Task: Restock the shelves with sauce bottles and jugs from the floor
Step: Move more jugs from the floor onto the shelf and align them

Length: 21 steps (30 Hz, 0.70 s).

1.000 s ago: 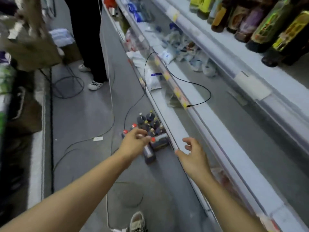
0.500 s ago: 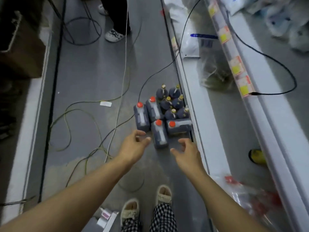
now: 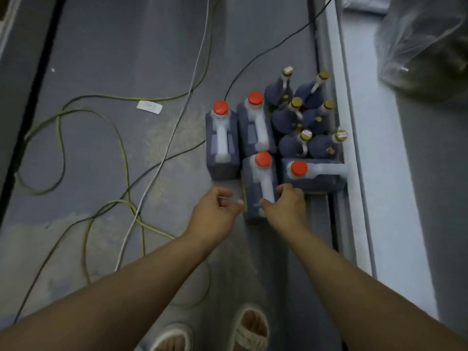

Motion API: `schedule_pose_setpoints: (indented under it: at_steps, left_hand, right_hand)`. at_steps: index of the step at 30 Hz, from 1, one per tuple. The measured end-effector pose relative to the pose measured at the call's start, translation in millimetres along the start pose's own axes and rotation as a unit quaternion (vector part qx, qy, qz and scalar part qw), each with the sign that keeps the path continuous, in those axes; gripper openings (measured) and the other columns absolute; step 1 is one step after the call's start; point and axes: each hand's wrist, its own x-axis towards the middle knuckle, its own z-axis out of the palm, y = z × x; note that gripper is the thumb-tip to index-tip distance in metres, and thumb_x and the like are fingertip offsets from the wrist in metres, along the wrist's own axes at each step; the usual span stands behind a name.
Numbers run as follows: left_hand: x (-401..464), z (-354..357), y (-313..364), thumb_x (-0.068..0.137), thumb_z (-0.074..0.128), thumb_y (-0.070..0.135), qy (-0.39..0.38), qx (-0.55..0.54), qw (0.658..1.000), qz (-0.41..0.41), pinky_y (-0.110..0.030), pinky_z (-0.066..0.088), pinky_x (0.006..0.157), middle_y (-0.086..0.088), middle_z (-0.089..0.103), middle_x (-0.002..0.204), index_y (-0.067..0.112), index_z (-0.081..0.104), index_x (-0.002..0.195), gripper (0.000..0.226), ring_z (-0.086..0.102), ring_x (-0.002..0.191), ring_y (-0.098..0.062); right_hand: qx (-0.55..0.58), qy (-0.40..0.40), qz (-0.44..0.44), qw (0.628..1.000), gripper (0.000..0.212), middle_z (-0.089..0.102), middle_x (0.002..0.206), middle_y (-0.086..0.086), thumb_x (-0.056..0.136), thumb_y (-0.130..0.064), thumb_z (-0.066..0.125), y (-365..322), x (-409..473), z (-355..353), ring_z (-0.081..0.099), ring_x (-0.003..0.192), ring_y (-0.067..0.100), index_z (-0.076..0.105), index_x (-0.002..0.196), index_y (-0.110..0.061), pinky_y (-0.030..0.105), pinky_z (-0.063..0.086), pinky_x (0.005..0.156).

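Observation:
Four dark sauce jugs with red caps and pale handles stand on the grey floor beside the shelf base. My right hand (image 3: 286, 206) curls its thumb and fingers round the near end of the handle of the nearest jug (image 3: 258, 178). At that jug's left side is my left hand (image 3: 215, 211), fingers loosely curled, fingertips at its near left edge, holding nothing. The other jugs (image 3: 222, 145) sit behind and to the right. Several dark bottles with gold caps (image 3: 301, 117) stand clustered behind them.
The white shelf base (image 3: 354, 153) runs along the right, with a clear plastic bag (image 3: 417, 46) on the bottom shelf. Yellow-green, black and white cables (image 3: 121, 148) loop over the floor to the left. A white label (image 3: 149, 107) lies there. My sandalled feet (image 3: 250, 328) are below.
The view has tilted down to the floor. Both hands have come down and forward to the nearest jug; the right one now closes on its handle.

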Motion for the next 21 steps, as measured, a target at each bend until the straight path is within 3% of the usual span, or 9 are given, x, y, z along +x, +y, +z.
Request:
schedule_pose_setpoints:
  at_steps: [2, 4, 8, 12, 13, 14, 16, 19, 21]
  left_hand:
    - [18, 9, -17, 0.091, 0.059, 0.022, -0.001, 0.018, 1.0, 0.001, -0.025, 0.045, 0.078, 0.002, 0.058, 0.091, 0.017, 0.055, 0.113, 0.023, 0.058, 0.092, -0.017]
    - [29, 14, -32, 0.091, 0.058, 0.021, 0.002, 0.032, 0.999, -0.004, -0.027, 0.044, 0.084, -0.001, 0.06, 0.095, 0.016, 0.056, 0.115, 0.024, 0.059, 0.096, -0.019]
    - [35, 19, -55, 0.091, 0.059, 0.022, 0.007, 0.056, 0.998, -0.013, -0.024, 0.042, 0.081, 0.003, 0.058, 0.089, 0.016, 0.058, 0.113, 0.023, 0.058, 0.092, -0.017]
    - [29, 23, -62, 0.091, 0.058, 0.022, -0.025, 0.096, 0.995, 0.008, -0.024, 0.042, 0.082, 0.001, 0.06, 0.094, 0.016, 0.058, 0.113, 0.023, 0.057, 0.092, -0.016]
    - [28, 25, -63, 0.092, 0.057, 0.022, -0.033, 0.104, 0.994, 0.014, -0.024, 0.042, 0.081, 0.002, 0.059, 0.095, 0.017, 0.057, 0.114, 0.023, 0.056, 0.092, -0.016]
    - [28, 28, -63, 0.092, 0.056, 0.021, -0.039, 0.109, 0.993, 0.018, -0.024, 0.042, 0.08, 0.002, 0.058, 0.095, 0.017, 0.057, 0.115, 0.023, 0.056, 0.091, -0.016]
    - [29, 37, -63, 0.093, 0.054, 0.02, -0.053, 0.113, 0.992, 0.022, -0.024, 0.042, 0.079, 0.004, 0.057, 0.094, 0.018, 0.054, 0.119, 0.026, 0.056, 0.09, -0.016]
    - [35, 56, -63, 0.093, 0.054, 0.017, -0.096, 0.11, 0.989, 0.022, -0.026, 0.044, 0.08, 0.0, 0.058, 0.109, 0.021, 0.047, 0.127, 0.035, 0.055, 0.094, -0.015]
    - [40, 71, -67, 0.092, 0.058, 0.017, -0.135, 0.114, 0.984, 0.027, -0.029, 0.045, 0.087, -0.002, 0.051, 0.129, 0.026, 0.038, 0.136, 0.05, 0.053, 0.109, -0.018]
  right_hand:
    - [-0.005, 0.001, 0.014, 1.0, 0.033, 0.056, 0.113, 0.017, 0.076, -0.03, 0.075, 13, 23, 19, 0.057, 0.098, 0.033, 0.055, 0.093, -0.008, 0.036, 0.046, 0.076]
    - [-0.008, -0.013, 0.021, 1.0, 0.038, 0.06, 0.113, 0.017, 0.076, -0.033, 0.075, 22, 36, 37, 0.058, 0.099, 0.033, 0.061, 0.098, -0.006, 0.033, 0.044, 0.072]
    - [0.041, 0.014, 0.03, 0.999, 0.04, 0.058, 0.118, 0.017, 0.082, -0.028, 0.07, 31, 42, 52, 0.057, 0.104, 0.033, 0.061, 0.111, -0.001, 0.031, 0.043, 0.075]
    - [0.065, 0.034, 0.046, 0.996, 0.034, 0.06, 0.115, 0.014, 0.083, -0.022, 0.069, 49, 35, 45, 0.054, 0.09, 0.024, 0.06, 0.109, -0.002, 0.022, 0.04, 0.057]
    - [0.053, 0.033, 0.038, 0.997, 0.037, 0.059, 0.12, 0.014, 0.083, -0.022, 0.069, 57, 32, 42, 0.055, 0.093, 0.025, 0.059, 0.112, -0.001, 0.025, 0.044, 0.061]
    - [0.036, 0.026, 0.03, 0.999, 0.041, 0.054, 0.13, 0.013, 0.084, -0.021, 0.068, 67, 28, 38, 0.055, 0.104, 0.028, 0.058, 0.118, 0.0, 0.03, 0.048, 0.075]
    - [0.006, 0.002, 0.015, 1.0, 0.045, 0.04, 0.147, 0.007, 0.084, -0.018, 0.067, 89, 16, 28, 0.046, 0.125, 0.027, 0.057, 0.125, -0.001, 0.028, 0.037, 0.097]
    - [-0.005, -0.023, -0.004, 1.0, 0.032, 0.039, 0.148, 0.0, 0.08, -0.012, 0.071, 126, 0, 12, 0.048, 0.124, 0.024, 0.065, 0.108, 0.001, 0.022, 0.033, 0.088]
    - [0.012, -0.035, 0.003, 0.999, 0.026, 0.042, 0.146, -0.003, 0.078, -0.008, 0.071, 147, -6, 2, 0.051, 0.12, 0.024, 0.067, 0.102, 0.001, 0.022, 0.035, 0.087]
